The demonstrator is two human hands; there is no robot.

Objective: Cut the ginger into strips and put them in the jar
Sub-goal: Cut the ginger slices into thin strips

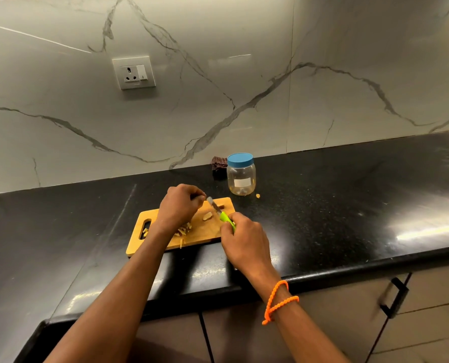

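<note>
Left hand covers part of the board; whatever its fingertips pinch at the knife blade is hidden. Strips partly under left wrist. Jar contents too small to tell. Right hand hides most of the knife handle.

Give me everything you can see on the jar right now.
The jar is clear, plastic-looking and rounded, with a blue screw lid still on and a pale label on its front. It stands upright on the black counter, behind the cutting board's right corner, apart from it. It looks almost empty. Neither hand touches it.
</note>
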